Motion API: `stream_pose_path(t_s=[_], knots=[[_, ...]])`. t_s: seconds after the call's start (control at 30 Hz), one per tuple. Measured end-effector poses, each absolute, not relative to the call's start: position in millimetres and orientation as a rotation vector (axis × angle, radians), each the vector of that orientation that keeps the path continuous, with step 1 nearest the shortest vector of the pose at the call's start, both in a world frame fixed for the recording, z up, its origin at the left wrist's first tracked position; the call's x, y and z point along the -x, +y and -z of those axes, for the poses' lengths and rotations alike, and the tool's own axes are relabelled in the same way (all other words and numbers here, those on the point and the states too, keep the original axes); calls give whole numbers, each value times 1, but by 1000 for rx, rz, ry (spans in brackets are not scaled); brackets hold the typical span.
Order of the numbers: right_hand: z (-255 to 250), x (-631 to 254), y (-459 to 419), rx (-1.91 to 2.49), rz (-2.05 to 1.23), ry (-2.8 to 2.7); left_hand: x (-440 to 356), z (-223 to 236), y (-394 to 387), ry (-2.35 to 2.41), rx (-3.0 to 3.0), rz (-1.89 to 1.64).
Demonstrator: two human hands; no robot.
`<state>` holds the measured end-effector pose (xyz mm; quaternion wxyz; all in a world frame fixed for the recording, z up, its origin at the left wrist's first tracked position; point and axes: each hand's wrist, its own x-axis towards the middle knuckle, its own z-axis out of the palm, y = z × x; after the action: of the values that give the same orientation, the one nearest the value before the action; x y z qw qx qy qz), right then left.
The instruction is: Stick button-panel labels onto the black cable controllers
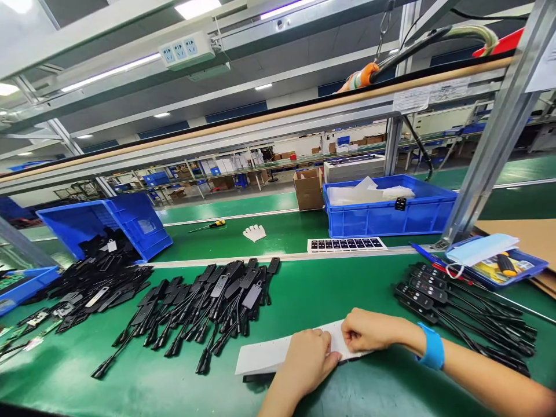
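A long white strip of paper (260, 356) lies in front of me, with a dark edge showing beneath it. My left hand (306, 362) is closed over its middle, the thumb pressed along the near edge. At its right end, my right hand (367, 331) has curled fingers pinching the strip, and a blue wristband (431, 346) circles that wrist. The fingertips of both hands are partly hidden. Left of the hands is a pile of black cabled modules (234, 289). To the right lie finished-looking black cabled modules with printed faces (414, 295).
Behind are a sheet of black labels (346, 244), a blue bin (391, 219) with translucent sheets, white finger cots (254, 233) and a screwdriver (212, 225). A tipped blue bin (147, 229) spills black casings (98, 284) at left. A blue tray (532, 267) holds a mask (482, 249).
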<state>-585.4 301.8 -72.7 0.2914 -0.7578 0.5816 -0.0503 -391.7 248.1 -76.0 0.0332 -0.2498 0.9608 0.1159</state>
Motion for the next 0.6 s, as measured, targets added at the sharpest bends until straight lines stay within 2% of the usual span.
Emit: stream_pose_path(t_s=[0.37, 0.6], knots=[[75, 580, 319, 2217, 118, 1652, 395, 75, 242, 2904, 810, -397], [60, 585, 312, 2268, -21, 1556, 396, 66, 240, 2836, 801, -451]])
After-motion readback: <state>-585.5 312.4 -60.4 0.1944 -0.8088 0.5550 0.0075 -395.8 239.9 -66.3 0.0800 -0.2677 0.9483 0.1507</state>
